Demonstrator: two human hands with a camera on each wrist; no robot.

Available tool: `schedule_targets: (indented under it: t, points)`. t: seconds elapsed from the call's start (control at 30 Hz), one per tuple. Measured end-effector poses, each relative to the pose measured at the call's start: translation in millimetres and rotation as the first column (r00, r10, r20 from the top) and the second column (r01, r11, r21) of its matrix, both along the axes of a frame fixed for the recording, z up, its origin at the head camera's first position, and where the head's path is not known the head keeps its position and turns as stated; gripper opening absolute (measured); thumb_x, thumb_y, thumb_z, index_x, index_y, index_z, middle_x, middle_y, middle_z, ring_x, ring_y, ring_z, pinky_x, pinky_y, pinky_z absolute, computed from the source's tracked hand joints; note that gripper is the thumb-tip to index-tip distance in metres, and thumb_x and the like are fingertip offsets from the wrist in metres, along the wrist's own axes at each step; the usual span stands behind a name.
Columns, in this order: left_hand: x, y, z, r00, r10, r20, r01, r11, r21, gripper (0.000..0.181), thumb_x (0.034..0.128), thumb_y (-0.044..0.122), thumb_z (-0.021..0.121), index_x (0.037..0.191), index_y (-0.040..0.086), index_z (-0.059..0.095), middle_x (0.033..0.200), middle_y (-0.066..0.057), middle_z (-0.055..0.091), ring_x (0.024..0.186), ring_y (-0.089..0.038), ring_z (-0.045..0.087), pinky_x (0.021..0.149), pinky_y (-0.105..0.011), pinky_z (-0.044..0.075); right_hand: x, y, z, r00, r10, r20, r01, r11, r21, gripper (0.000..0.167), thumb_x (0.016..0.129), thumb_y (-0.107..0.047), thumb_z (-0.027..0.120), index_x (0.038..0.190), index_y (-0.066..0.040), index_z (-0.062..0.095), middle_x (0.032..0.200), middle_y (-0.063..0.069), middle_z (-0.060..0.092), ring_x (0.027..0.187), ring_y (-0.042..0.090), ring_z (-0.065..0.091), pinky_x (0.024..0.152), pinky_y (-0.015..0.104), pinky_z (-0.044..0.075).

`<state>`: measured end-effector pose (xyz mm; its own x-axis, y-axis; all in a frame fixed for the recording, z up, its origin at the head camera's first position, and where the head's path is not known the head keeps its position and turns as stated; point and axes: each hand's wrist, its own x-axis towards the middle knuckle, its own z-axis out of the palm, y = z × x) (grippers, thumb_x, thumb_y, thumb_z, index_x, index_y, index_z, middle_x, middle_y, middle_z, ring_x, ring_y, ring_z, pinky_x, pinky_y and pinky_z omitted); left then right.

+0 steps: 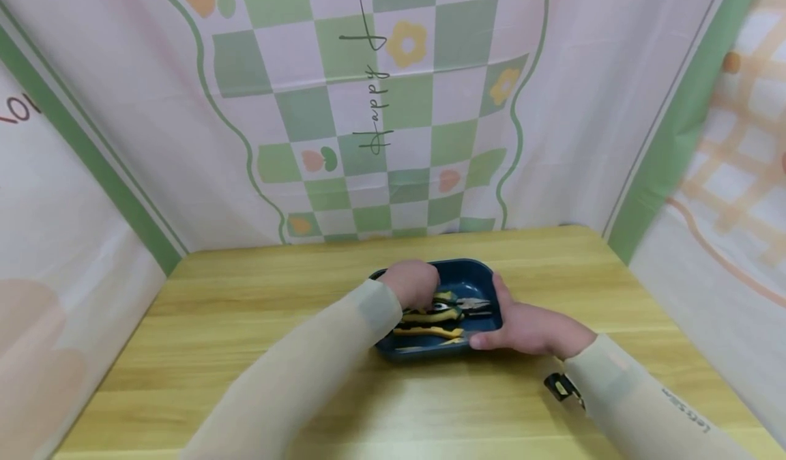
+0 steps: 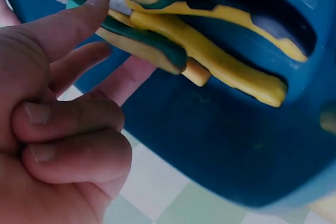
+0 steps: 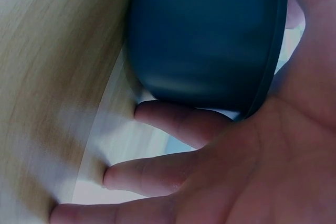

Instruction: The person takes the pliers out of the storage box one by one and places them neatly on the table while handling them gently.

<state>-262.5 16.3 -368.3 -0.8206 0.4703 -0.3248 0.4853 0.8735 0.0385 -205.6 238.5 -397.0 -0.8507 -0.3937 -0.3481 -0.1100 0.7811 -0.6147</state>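
Note:
A dark blue basin [image 1: 393, 355] on the wooden table holds several pliers. My left hand [image 1: 413, 284] reaches into its left part. In the left wrist view the thumb lies on the metal of pliers with cream-and-green handles [image 2: 152, 48], with two fingers behind a handle. The other two fingers curl into the palm. Yellow-and-dark handles [image 2: 226, 66] lie beside these. Steel jaws of needle-nose pliers [image 1: 473, 304] point right. My right hand [image 1: 533, 327] braces the basin's right end, thumb at the front corner. In the right wrist view its fingers are straight and spread, tips at the table.
The wooden table [image 1: 245, 310] extends around the basin. Patterned cloth [image 1: 405, 105] hangs behind it and on both sides. A small black device [image 1: 558, 386] hangs beneath the right sleeve.

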Motion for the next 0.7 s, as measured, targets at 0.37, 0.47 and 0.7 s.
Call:
schedule_targets:
  t: [0.37, 0.47, 0.7]
  points:
    - [3.8, 5.1, -1.7, 1.000, 0.027, -0.010, -0.027, 0.998, -0.060, 0.032, 0.1030, 0.015, 0.054, 0.072, 0.016, 0.060, 0.073, 0.000, 0.054, 0.058, -0.016, 0.039, 0.053, -0.031, 0.036, -0.3, -0.4, -0.5, 1.000, 0.001, 0.005, -0.001, 1.000, 0.012, 0.135, 0.083, -0.060, 0.073, 0.149, 0.000, -0.028, 0.149, 0.044, 0.019, 0.132, 0.047, 0.039, 0.107, 0.059, 0.030]
    - [3.1, 5.7, -1.1, 0.997, 0.079, 0.021, -0.078, 0.996, -0.043, 0.037, 0.1017, 0.012, 0.053, 0.065, 0.016, 0.053, 0.068, 0.000, 0.045, 0.053, -0.015, 0.030, 0.049, -0.031, 0.029, -0.3, -0.6, -0.6, 1.000, -0.003, 0.009, 0.003, 1.000, 0.012, 0.135, 0.082, -0.060, 0.074, 0.149, 0.000, -0.027, 0.149, 0.044, 0.020, 0.130, 0.045, 0.041, 0.106, 0.059, 0.031]
    - [0.9, 2.1, 7.4, 0.978, 0.187, 0.095, -0.185, 0.982, -0.031, 0.046, 0.1005, 0.007, 0.049, 0.059, 0.017, 0.034, 0.060, 0.000, 0.022, 0.049, -0.014, 0.015, 0.047, -0.030, 0.019, 0.8, -0.5, 1.3, 1.000, -0.002, 0.002, 0.002, 1.000, 0.004, 0.135, 0.083, -0.058, 0.075, 0.149, 0.002, -0.026, 0.146, 0.045, 0.027, 0.126, 0.043, 0.046, 0.105, 0.058, 0.033]
